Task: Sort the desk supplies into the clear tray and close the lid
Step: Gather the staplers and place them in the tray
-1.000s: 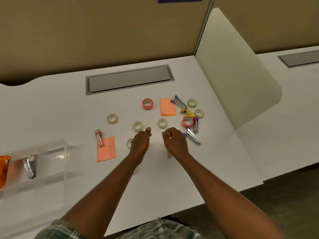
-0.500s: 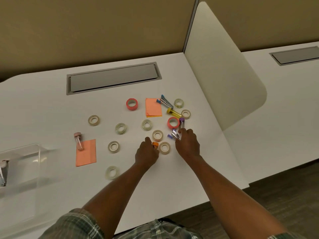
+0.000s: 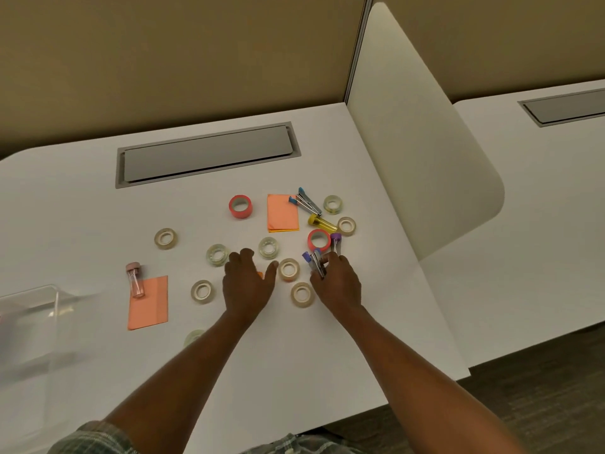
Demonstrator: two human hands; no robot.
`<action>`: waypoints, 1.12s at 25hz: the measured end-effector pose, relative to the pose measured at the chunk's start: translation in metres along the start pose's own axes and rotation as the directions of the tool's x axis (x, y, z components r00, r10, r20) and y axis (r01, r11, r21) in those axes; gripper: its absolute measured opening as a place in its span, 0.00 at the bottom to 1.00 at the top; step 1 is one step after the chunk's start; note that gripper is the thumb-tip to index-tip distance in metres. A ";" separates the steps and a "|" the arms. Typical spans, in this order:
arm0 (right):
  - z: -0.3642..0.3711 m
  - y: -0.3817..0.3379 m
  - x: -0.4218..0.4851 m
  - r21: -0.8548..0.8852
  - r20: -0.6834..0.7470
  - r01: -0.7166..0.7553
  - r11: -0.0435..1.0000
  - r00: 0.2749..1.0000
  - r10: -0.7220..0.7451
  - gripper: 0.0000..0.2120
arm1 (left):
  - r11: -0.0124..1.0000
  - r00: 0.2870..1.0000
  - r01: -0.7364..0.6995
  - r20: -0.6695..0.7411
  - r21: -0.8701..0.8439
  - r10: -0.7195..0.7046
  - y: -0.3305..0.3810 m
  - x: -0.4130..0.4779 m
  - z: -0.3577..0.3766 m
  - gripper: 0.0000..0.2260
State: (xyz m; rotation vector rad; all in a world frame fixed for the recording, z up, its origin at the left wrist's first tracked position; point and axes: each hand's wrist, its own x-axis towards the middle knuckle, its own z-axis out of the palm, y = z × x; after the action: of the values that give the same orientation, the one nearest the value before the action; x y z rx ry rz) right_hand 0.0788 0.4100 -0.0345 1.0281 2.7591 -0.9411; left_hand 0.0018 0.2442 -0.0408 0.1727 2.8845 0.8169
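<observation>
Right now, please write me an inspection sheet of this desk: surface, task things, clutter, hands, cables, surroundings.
Surface: white desk, grey hatch shut.
Job's things: clear tray far left; tape rolls, orange pads, vials, blue stapler loose.
Clutter: nothing seen.
Grippers: left hand spread over a small orange item; right hand fingers grip the purple stapler.
Cables: nothing seen.
Surroundings: white divider, tan wall.

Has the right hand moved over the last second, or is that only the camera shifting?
Yes. The right hand went right and away, from near the tape rolls onto the purple-handled stapler beside the red tape roll.
</observation>
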 end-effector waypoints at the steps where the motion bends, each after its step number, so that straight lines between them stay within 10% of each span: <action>1: 0.000 -0.007 0.000 0.106 -0.013 0.001 0.994 1.000 0.000 0.14 | 0.995 1.000 -0.004 0.024 -0.096 0.006 0.010 0.001 0.001 0.24; 5: -0.005 -0.032 0.003 0.410 0.133 0.034 0.912 0.986 -0.096 0.11 | 0.672 0.841 0.470 0.521 -0.572 -0.145 0.058 0.007 0.005 0.20; 9: -0.024 -0.024 0.026 0.515 0.124 -0.062 0.855 0.992 -0.002 0.10 | 0.411 0.736 0.667 0.636 -0.622 -0.232 0.057 0.014 0.010 0.09; 17: -0.038 -0.034 0.114 0.035 -0.012 0.190 0.981 0.982 -0.190 0.17 | 0.450 0.744 0.662 0.595 -0.599 -0.303 0.045 0.022 -0.001 0.07; 28: 0.004 -0.058 0.160 -0.507 0.203 0.446 0.738 0.893 -0.401 0.22 | 0.430 0.746 0.664 0.587 -0.612 -0.316 0.024 0.019 -0.010 0.08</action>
State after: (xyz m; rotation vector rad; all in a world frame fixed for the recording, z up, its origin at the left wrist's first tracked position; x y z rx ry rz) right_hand -0.0817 0.4665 -0.0467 0.2608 2.9584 -0.1523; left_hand -0.0172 0.2619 -0.0219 -0.5582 1.7375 1.5950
